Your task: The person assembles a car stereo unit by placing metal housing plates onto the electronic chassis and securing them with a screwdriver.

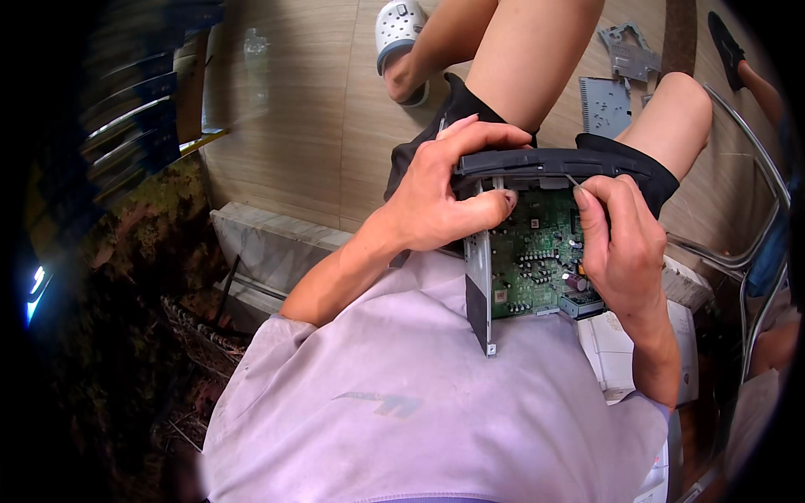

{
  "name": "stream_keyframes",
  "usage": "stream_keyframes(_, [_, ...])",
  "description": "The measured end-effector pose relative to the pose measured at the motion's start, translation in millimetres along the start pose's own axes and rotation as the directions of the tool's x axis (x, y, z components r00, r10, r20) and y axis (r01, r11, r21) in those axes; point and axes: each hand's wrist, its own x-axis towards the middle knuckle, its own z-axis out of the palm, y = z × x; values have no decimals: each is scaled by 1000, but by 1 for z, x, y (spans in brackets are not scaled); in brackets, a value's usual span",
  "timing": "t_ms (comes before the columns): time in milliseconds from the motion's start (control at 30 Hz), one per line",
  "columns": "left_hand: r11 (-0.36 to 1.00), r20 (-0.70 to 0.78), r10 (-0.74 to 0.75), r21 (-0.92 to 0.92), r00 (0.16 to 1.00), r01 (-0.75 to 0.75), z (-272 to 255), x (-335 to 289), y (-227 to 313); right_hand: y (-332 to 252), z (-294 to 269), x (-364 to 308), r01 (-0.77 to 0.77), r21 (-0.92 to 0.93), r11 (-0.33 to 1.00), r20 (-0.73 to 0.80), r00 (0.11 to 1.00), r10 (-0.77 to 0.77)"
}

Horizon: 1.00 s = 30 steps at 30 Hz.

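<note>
An opened electronic unit rests against my lap and shirt, its green circuit board (530,272) facing up. A black curved front panel (553,161) runs along its far edge, and a metal side plate (478,289) stands on its left. My left hand (444,189) is closed on the left end of that panel, thumb over the board's corner and fingers behind. With thumb and forefinger pressed together, my right hand (622,239) pinches something thin just inside the panel near its right part. Most of that thin thing is hidden by the fingers.
Loose grey metal plates (605,107) lie on the tiled floor at the far right. A tubular metal chair frame (746,260) stands on the right, near another person's dark shoe (726,49). White boxes (608,344) sit beside my right forearm. Plants (101,335) and a stone ledge (268,239) are left.
</note>
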Motion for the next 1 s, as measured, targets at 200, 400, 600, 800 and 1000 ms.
stream_keyframes(200, [999, -32, -7, -45, 999, 6, 2, -1, 0, 0, -3, 4, 51, -73, 996, 65, 997, -46])
stream_keyframes(400, [995, -20, 78, 57, 997, -77, 8, 2, 0, -21, 10, 13, 267, -150, 952, 148, 958, -245])
stream_keyframes(600, [997, -20, 2, -72, 1000, -4, 2, -11, -7, -16, -11, 30, 240, -203, 949, -34, 967, -252])
stream_keyframes(800, [1000, -24, 15, -8, 1000, -15, 2, -6, -2, -17, -9, 1, 40, -71, 997, 144, 989, -29])
stream_keyframes(1000, [1000, -33, -5, -17, 999, 4, 3, -9, 0, -17, -4, 8, 66, -91, 994, 75, 995, -59])
